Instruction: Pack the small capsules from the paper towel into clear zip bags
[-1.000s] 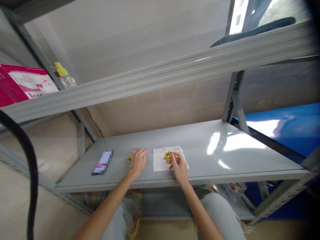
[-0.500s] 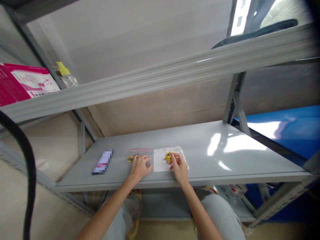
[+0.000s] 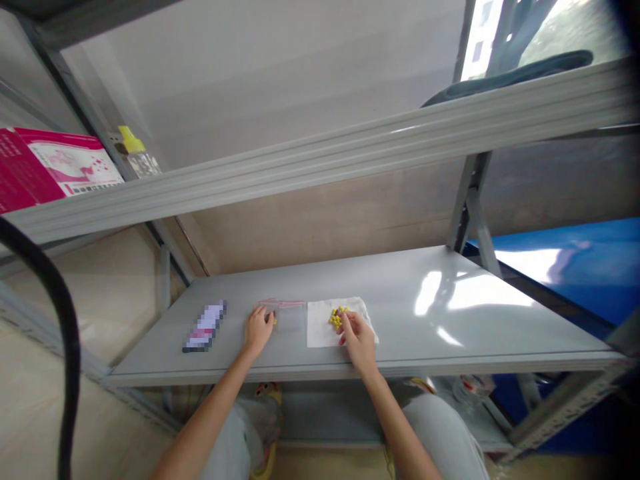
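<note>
Glossy grey metal shelf (image 3: 400, 323), white glare (image 3: 490, 292) at right; beige wall (image 3: 310, 223) behind. Your left hand (image 3: 259, 331), loosely curled, over left part of clear red-striped plastic bag (image 3: 291, 321); your right hand (image 3: 358, 339), half-closed, at small yellow pieces (image 3: 335, 319) on white squarish sheet (image 3: 318, 330). Either grip: can't tell.

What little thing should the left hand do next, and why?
Maybe the left hand should gently gather the small yellow and dark bits beside its fingers. They're within easy reach, while the right hand is busy by the yellow pieces on the white cloth. I can't tell whether either hand is pinching anything.
</note>
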Available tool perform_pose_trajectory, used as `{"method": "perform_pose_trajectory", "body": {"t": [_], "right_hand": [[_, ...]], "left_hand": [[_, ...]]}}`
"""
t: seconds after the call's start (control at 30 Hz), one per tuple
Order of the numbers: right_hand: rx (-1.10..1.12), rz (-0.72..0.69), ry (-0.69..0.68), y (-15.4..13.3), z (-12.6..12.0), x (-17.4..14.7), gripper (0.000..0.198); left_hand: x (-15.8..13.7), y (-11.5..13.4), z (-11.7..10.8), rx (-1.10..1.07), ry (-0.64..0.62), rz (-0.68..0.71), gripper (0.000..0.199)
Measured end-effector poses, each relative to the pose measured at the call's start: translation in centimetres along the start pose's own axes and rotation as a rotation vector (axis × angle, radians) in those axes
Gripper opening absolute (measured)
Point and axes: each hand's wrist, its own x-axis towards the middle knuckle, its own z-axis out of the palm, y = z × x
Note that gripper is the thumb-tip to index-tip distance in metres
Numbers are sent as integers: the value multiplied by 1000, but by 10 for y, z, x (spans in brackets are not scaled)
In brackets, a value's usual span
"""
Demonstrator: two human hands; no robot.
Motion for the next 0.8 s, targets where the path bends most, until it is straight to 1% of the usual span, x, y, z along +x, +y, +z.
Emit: {"method": "perform_pose_trajectory", "body": {"t": [0.2, 0.3, 0.37, 0.43, 0.5, 0.57, 0.63, 0.67, 0.7, 0.77, 0.8], "right_hand": [[-23, 10, -9, 2, -1, 0, 46], [-32, 8, -9, 1, -1, -1, 47], [-33, 9, -12, 0, -1, -1, 48], [-32, 12, -12, -2, -1, -1, 49], [-29, 19, -9, -2, -1, -1, 51], [-28, 26, -5, -3, -1, -1, 53], [-28, 28, -8, -4, -1, -2, 54], [-25, 28, -17, -5, -1, -3, 53], [-18, 28, -32, -7, -1, -4, 53], [6, 31, -73, -11, -2, -6, 51], [21, 37, -92, -15, -3, -6, 50]], "left_hand": [[-6, -6, 2, -52, 34, -8, 29], [-5, -8, 0, -73, 93, -44, 33], [-4, -10, -1, -77, 157, -84, 37], [-5, -10, -3, -125, 255, -128, 39], [-8, -7, -9, -246, 373, -155, 40], [-15, 3, -17, -414, 483, -166, 42], [-25, 20, -29, -566, 528, -172, 44], [-30, 30, -34, -630, 504, -166, 44], [-35, 41, -39, -695, 445, -165, 45], [-44, 62, -46, -828, 283, -176, 47], [-47, 72, -47, -893, 179, -172, 49]]}}
